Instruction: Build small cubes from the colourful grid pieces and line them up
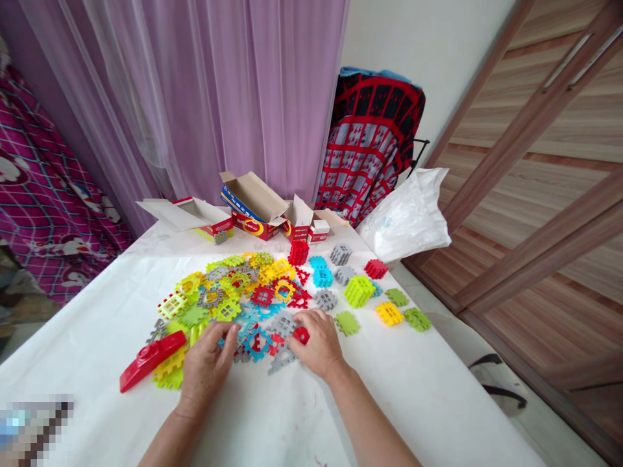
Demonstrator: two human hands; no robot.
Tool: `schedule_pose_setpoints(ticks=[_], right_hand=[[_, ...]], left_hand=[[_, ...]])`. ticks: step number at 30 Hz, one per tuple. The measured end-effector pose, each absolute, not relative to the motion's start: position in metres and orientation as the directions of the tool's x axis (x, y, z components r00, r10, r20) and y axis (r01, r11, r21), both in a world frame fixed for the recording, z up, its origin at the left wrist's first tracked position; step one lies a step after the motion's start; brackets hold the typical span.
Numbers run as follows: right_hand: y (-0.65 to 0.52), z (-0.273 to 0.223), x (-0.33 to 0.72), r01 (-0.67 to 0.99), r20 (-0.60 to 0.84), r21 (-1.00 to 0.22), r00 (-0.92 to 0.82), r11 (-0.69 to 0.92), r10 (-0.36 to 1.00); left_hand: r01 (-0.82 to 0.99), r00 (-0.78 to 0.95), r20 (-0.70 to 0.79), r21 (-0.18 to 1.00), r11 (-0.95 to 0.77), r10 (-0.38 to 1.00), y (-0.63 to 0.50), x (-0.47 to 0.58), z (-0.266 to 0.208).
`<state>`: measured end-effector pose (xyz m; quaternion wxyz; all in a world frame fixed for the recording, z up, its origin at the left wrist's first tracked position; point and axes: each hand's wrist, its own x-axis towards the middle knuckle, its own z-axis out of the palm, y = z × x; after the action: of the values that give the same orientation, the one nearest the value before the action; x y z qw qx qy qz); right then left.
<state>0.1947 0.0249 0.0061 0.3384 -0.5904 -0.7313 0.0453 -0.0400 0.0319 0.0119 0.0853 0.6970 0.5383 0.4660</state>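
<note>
A heap of toothed plastic building tiles in yellow, green, blue, red and grey spreads over the middle of the table. My left hand is at the heap's near edge, fingers curled and thumb close to them; whatever they hold, if anything, is hidden. Over the heap's right side, my right hand has its fingertips and thumb on a grey building tile with a window pattern. A round red piece shows below those fingers. Blue tiles lie between my hands.
Stacked tiles stand to the right, among them a green stack, a red stack and a yellow stack. A long red plastic piece lies at left. Opened boxes and a white plastic bag line the back.
</note>
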Motion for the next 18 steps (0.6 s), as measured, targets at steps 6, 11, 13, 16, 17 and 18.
schedule_pose_setpoints(ticks=[6, 11, 13, 16, 17, 18], right_hand=[[0.03, 0.006, 0.215, 0.873, 0.662, -0.413, 0.092, 0.26, 0.744], [0.041, -0.006, 0.249, 0.888, 0.702, -0.459, 0.342, 0.029, 0.625], [0.043, -0.01, 0.257, 0.88, 0.676, -0.475, 0.391, -0.036, 0.625], [0.045, -0.015, 0.26, 0.864, 0.633, -0.495, 0.43, -0.091, 0.644], [0.046, -0.016, 0.26, 0.859, 0.622, -0.501, 0.44, -0.103, 0.648], [0.047, -0.017, 0.26, 0.856, 0.615, -0.505, 0.446, -0.11, 0.65]], left_hand=[[0.671, -0.003, 0.575, 0.608, -0.424, 0.818, 0.033, -0.041, 0.011], [0.676, 0.01, 0.583, 0.595, -0.435, 0.812, 0.033, -0.04, 0.011], [0.674, 0.006, 0.582, 0.598, -0.434, 0.813, 0.033, -0.04, 0.011], [0.67, -0.001, 0.575, 0.608, -0.426, 0.818, 0.034, -0.039, 0.011], [0.669, -0.002, 0.569, 0.612, -0.422, 0.822, 0.034, -0.039, 0.011], [0.667, -0.002, 0.563, 0.616, -0.418, 0.826, 0.034, -0.039, 0.011]])
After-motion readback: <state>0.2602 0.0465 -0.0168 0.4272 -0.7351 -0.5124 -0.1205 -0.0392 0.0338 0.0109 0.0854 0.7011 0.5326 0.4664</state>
